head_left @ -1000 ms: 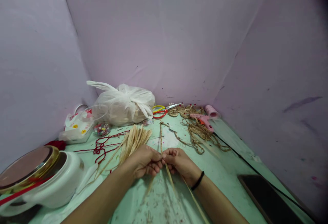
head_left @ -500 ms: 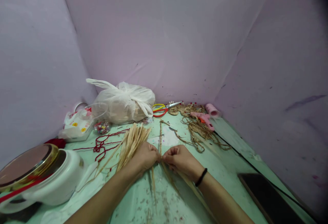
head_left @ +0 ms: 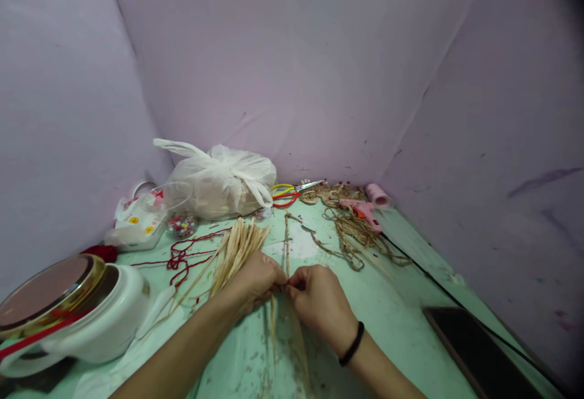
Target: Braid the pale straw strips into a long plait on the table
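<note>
A thin braided cord of straw-coloured fibre (head_left: pixel 287 244) runs straight down the table to my fingertips. My left hand (head_left: pixel 261 277) is closed, its thumb and fingers pinching the lower end of the braid. Close against it, my right hand (head_left: pixel 314 298) pinches the fibre strands at the same spot; a dark band circles that wrist. Loose pale strands (head_left: pixel 298 344) trail below the hands toward me. A bundle of dry raffia-like fibre (head_left: pixel 238 250) lies just beyond my left hand, partly covered by it. The exact crossing of strands is hidden by my fingers.
Behind stand a knotted white plastic bag (head_left: pixel 223 183) and scissors (head_left: pixel 296 192). Right are brown twine (head_left: pixel 356 235), a pink glue gun (head_left: pixel 362 210), a thread spool (head_left: pixel 378 195) and a dark phone-like slab (head_left: pixel 479 350). Left are red yarn (head_left: pixel 180 259), beads (head_left: pixel 181 226) and a white pot (head_left: pixel 109 320).
My right hand has turned and come in closer to my left, its fingers now meeting the left fingertips. The loose strands below have shifted inward with it.
</note>
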`<state>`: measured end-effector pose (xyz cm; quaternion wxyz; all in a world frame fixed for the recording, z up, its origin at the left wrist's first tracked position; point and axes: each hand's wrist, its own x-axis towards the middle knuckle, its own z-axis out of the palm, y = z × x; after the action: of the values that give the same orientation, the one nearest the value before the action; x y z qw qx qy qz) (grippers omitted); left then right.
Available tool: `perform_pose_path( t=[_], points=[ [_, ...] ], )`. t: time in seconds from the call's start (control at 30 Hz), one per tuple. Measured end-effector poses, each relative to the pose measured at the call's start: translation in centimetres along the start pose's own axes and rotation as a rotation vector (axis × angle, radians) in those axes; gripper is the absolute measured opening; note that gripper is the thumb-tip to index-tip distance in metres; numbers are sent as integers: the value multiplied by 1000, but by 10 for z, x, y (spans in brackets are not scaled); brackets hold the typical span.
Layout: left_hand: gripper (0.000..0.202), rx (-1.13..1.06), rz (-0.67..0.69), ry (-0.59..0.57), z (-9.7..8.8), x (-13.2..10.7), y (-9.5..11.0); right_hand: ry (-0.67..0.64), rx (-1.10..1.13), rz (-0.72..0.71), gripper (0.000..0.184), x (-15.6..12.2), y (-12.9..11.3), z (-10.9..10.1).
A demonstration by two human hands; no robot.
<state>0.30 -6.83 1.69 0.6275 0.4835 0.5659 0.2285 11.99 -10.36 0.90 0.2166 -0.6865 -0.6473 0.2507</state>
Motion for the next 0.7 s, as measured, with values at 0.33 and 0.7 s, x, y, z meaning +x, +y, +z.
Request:
perform_pose_path(
  t=[0.33,0.7],
  points=[
    [15,80,1,-34,-5,7,-7,-149,80,-58,15,5,9,-2],
    [4,64,0,-98,-10,9,-6,-409,825,336,9,16,1,-9]
  ],
)
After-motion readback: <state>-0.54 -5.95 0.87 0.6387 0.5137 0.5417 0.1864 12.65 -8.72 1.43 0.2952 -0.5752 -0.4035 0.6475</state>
